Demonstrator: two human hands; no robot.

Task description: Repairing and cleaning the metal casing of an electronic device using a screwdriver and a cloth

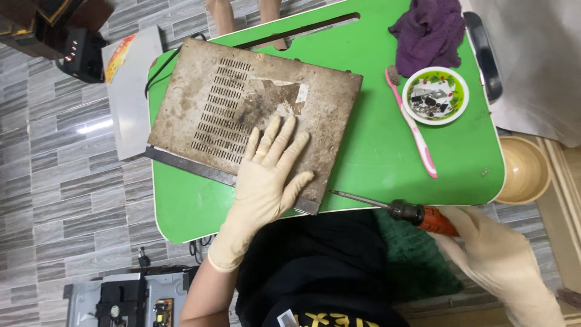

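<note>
Centre of frame: the gloved left hand [266, 175] lies flat, fingers spread, on a rusty vented metal cover [242, 112] — pinning it to the green worktop [381, 139]. Lower right, the right hand [490, 251] grips a screwdriver [399, 209], tip at the cover's near edge.

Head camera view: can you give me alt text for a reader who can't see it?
A gloved left hand lies flat on a rusty vented metal cover on a green table, while the gloved right hand holds an orange-handled screwdriver at the table's near edge. A pink toothbrush, a small dish of screws and a purple cloth lie alongside.
</note>
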